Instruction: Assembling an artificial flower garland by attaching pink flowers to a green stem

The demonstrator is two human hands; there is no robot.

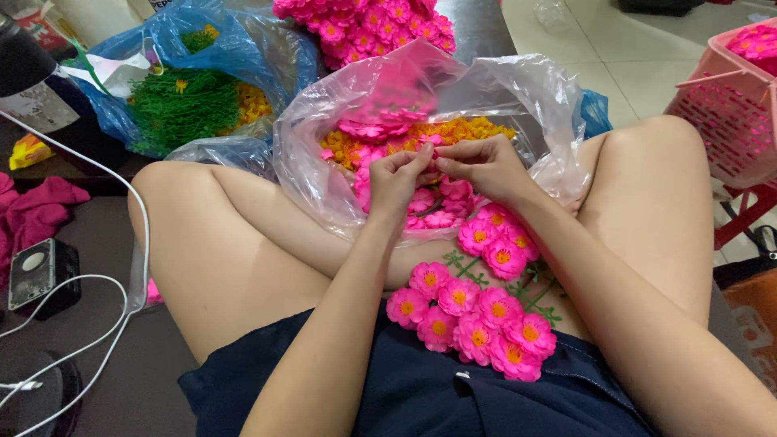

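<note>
1. At frame centre, the left hand [394, 180] and right hand [484, 166] together pinch a small pink fabric flower [429, 161], mostly hidden by fingertips.
2. The clear plastic bag [518, 89] beneath blurs its pink and yellow petals.
3. The pink plastic basket [728, 121] is cut off at the right edge.

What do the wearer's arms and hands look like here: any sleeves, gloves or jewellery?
Both arms are bare along all that shows, with no sleeves in view. The left hand and right hand wear no gloves; no rings, watch or bracelet can be seen. The only clothing in view is dark navy shorts.
</note>
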